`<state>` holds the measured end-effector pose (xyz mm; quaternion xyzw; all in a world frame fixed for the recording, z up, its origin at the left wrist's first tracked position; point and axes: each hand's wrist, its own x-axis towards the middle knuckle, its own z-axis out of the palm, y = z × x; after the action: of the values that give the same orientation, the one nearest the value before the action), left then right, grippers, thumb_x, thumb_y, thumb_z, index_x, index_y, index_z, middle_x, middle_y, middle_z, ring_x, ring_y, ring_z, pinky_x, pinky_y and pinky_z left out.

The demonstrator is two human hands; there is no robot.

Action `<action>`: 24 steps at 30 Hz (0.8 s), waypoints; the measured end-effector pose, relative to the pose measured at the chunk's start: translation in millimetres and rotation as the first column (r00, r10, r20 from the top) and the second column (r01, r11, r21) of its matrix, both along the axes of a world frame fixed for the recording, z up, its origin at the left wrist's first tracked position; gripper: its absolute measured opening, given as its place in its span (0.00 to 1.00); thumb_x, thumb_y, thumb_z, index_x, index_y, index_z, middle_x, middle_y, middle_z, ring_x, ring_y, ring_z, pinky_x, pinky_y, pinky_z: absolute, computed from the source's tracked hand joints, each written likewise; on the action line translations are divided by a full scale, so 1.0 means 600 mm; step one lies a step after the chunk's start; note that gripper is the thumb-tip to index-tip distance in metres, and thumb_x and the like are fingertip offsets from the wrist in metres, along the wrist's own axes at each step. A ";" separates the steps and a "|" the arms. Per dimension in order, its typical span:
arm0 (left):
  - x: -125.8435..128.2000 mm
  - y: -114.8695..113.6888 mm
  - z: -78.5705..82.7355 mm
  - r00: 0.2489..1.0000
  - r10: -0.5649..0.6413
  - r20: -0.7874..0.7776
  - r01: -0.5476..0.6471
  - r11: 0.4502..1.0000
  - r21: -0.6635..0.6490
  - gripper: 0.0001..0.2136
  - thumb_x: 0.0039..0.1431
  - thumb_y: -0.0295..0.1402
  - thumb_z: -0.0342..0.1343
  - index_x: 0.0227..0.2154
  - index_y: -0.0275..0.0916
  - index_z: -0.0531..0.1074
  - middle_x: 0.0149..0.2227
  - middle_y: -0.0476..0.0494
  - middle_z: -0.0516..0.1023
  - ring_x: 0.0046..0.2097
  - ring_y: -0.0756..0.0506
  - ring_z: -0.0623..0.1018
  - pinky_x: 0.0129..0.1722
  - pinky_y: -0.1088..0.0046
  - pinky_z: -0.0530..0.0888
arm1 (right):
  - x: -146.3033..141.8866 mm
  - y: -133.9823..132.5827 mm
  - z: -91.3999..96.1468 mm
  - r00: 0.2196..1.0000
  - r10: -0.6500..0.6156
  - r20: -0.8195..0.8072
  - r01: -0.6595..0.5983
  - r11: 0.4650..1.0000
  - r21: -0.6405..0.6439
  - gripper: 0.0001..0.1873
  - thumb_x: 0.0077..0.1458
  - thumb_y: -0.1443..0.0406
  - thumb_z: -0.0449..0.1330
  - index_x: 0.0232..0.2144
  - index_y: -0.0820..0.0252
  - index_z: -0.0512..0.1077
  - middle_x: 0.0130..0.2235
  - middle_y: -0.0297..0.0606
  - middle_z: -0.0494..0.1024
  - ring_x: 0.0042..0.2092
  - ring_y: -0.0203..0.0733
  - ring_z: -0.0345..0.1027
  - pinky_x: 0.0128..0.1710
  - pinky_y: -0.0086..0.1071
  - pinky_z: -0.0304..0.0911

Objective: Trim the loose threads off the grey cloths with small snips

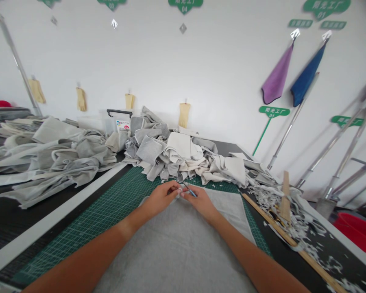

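My left hand (161,198) and my right hand (199,202) meet at the far edge of a grey cloth (173,248) spread on a green cutting mat (118,211). A thin tool with a blue part (190,190), perhaps small snips or tweezers, sits in my right fingers. Its exact kind is too small to tell. My left fingertips curl in close to that tool, and whatever they touch is hidden. Both forearms rest over the cloth.
A heap of grey and cream cloth pieces (177,154) rises beyond the mat, with more cloth (51,158) to the left. On the right lie a wooden ruler (280,232) and cloth scraps (293,215). A red bucket (356,232) stands lower right.
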<state>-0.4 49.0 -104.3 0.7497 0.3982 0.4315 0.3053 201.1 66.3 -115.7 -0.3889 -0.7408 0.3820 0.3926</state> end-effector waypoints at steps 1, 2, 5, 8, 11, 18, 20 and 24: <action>0.000 0.001 -0.001 1.000 0.000 0.003 0.000 1.000 -0.003 0.09 0.66 0.37 0.53 0.39 0.38 0.75 0.35 0.47 0.79 0.37 0.47 0.77 0.38 0.75 0.69 | 0.000 0.000 -0.001 1.000 -0.008 0.025 0.008 1.000 0.020 0.13 0.59 0.55 0.61 0.37 0.59 0.78 0.35 0.34 0.78 0.38 0.41 0.69 0.41 0.31 0.60; 0.000 0.001 -0.002 1.000 0.000 0.008 0.000 1.000 -0.008 0.09 0.66 0.38 0.53 0.38 0.38 0.75 0.34 0.47 0.79 0.36 0.48 0.76 0.37 0.76 0.69 | 0.000 0.000 -0.002 0.999 -0.016 0.044 0.015 0.999 0.038 0.13 0.59 0.56 0.60 0.37 0.59 0.78 0.35 0.34 0.78 0.37 0.41 0.69 0.41 0.30 0.60; 0.000 0.006 -0.007 0.999 -0.007 0.039 0.008 0.999 -0.040 0.10 0.65 0.38 0.54 0.37 0.37 0.74 0.32 0.48 0.77 0.32 0.49 0.74 0.32 0.77 0.68 | -0.002 -0.003 -0.003 0.998 -0.027 0.065 0.022 0.996 0.085 0.11 0.61 0.59 0.58 0.39 0.57 0.78 0.37 0.33 0.78 0.37 0.40 0.69 0.41 0.30 0.60; -0.001 0.011 -0.012 0.997 -0.016 0.081 0.024 0.995 -0.095 0.12 0.64 0.41 0.55 0.38 0.36 0.74 0.29 0.50 0.74 0.27 0.51 0.70 0.26 0.78 0.65 | -0.004 -0.008 -0.001 0.997 -0.026 0.066 0.019 0.994 0.109 0.11 0.62 0.59 0.57 0.40 0.56 0.77 0.39 0.32 0.78 0.39 0.40 0.69 0.42 0.30 0.60; -0.004 0.016 -0.015 0.992 -0.011 0.125 0.029 0.989 -0.146 0.13 0.63 0.42 0.55 0.39 0.36 0.74 0.27 0.50 0.73 0.25 0.51 0.68 0.26 0.78 0.64 | -0.005 -0.013 0.004 0.996 -0.039 0.083 0.029 0.993 0.117 0.13 0.64 0.56 0.56 0.40 0.56 0.76 0.38 0.32 0.77 0.38 0.39 0.68 0.41 0.30 0.59; -0.004 0.015 -0.007 0.982 0.015 0.187 0.013 0.989 -0.150 0.12 0.62 0.40 0.57 0.39 0.36 0.76 0.31 0.48 0.77 0.32 0.49 0.74 0.33 0.77 0.68 | -0.007 -0.033 0.015 0.991 -0.081 0.107 0.071 0.994 0.089 0.21 0.67 0.49 0.50 0.34 0.56 0.71 0.30 0.30 0.69 0.34 0.38 0.62 0.34 0.29 0.54; -0.003 0.015 -0.007 0.981 0.014 0.194 0.016 0.988 -0.152 0.12 0.61 0.41 0.57 0.38 0.36 0.76 0.32 0.47 0.78 0.34 0.48 0.75 0.34 0.76 0.69 | -0.007 -0.039 0.018 0.993 -0.075 0.094 0.068 0.994 0.082 0.21 0.69 0.49 0.48 0.34 0.56 0.69 0.30 0.30 0.68 0.34 0.38 0.62 0.35 0.29 0.54; -0.002 0.021 -0.018 0.980 0.035 0.195 0.004 0.981 -0.193 0.13 0.60 0.42 0.58 0.37 0.36 0.77 0.31 0.46 0.78 0.32 0.47 0.75 0.32 0.76 0.69 | -0.007 -0.042 0.020 0.990 -0.075 0.122 0.064 0.994 0.091 0.20 0.69 0.50 0.48 0.34 0.55 0.68 0.30 0.29 0.68 0.34 0.38 0.62 0.35 0.29 0.54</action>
<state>-1.6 61.5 -114.9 0.6671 0.4117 0.4655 0.4109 197.2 40.8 -103.8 -0.4203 -0.7657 0.3104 0.3751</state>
